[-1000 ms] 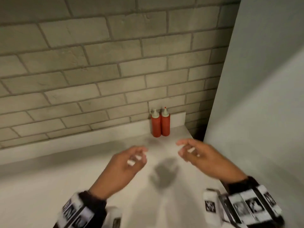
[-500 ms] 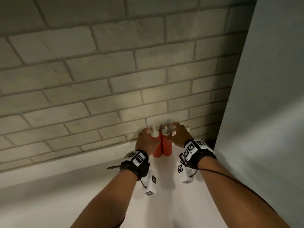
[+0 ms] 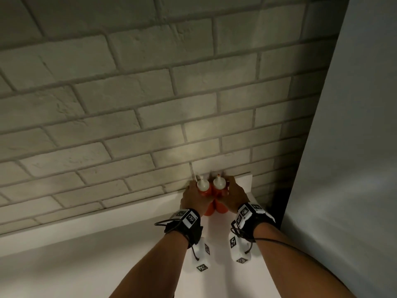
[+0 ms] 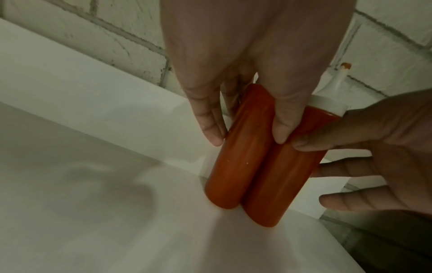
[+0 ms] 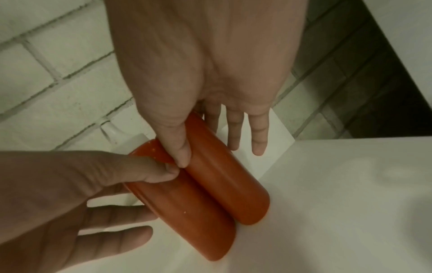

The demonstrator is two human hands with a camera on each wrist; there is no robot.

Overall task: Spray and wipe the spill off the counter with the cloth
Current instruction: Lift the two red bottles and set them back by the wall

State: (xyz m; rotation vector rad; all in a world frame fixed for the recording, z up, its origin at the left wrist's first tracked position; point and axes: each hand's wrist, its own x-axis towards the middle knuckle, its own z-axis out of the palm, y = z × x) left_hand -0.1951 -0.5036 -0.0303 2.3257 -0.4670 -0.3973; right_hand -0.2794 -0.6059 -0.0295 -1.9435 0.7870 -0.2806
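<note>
Two red bottles stand side by side, touching, on the white counter [image 3: 129, 254] right against the brick wall [image 3: 150, 104]. The left hand [image 3: 194, 197] wraps its thumb and fingers round the left bottle [image 3: 203, 188]. The right hand [image 3: 235, 195] holds the right bottle [image 3: 219, 186] the same way. The two thumbs touch in front of the bottles

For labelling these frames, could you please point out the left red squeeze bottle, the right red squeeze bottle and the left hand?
left red squeeze bottle [image 3: 203, 186], head view, white cap
right red squeeze bottle [image 3: 218, 184], head view, white cap
left hand [image 3: 193, 200], head view, back of hand
</note>
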